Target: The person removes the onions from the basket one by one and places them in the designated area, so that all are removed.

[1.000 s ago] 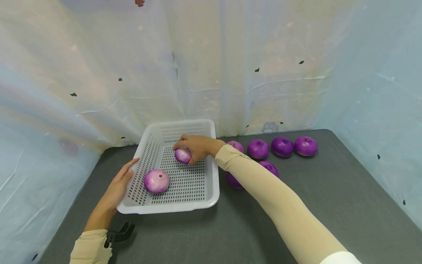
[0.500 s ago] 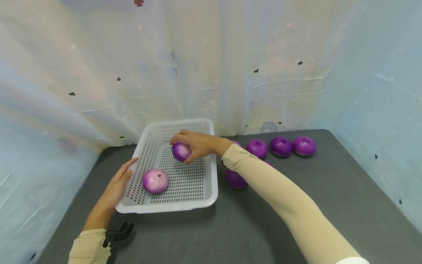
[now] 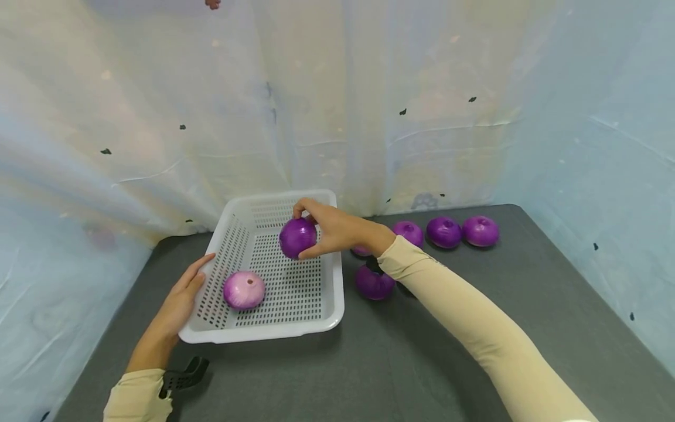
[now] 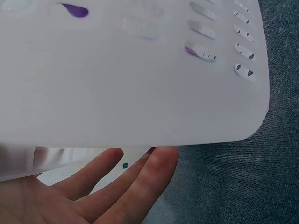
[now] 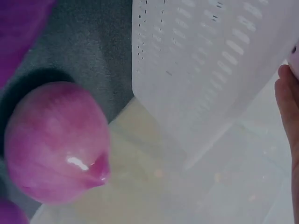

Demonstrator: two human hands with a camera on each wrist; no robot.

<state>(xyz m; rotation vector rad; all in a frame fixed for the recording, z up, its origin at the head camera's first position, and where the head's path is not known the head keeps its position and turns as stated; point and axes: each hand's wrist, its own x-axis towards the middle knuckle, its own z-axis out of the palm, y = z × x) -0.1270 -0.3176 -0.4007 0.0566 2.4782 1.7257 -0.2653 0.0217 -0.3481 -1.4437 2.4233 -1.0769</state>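
My right hand grips a dark purple red onion over the right half of a white slotted plastic basket. Another red onion, its pale root end facing up, sits on the basket floor near the front left. My left hand touches the basket's left side. In the left wrist view, its fingers stretch out straight along the basket wall. The right wrist view catches only the edge of the right hand, beside the outer basket wall.
Right of the basket, several more red onions lie on the dark grey table, partly hidden by the right forearm. One onion sits close to the basket's right side. Pale plastic sheeting hangs behind and along both sides.
The right hand has lifted slightly and shifted to the right with the onion, which has turned from its pale side to dark skin. The left hand has stayed at the basket's side.
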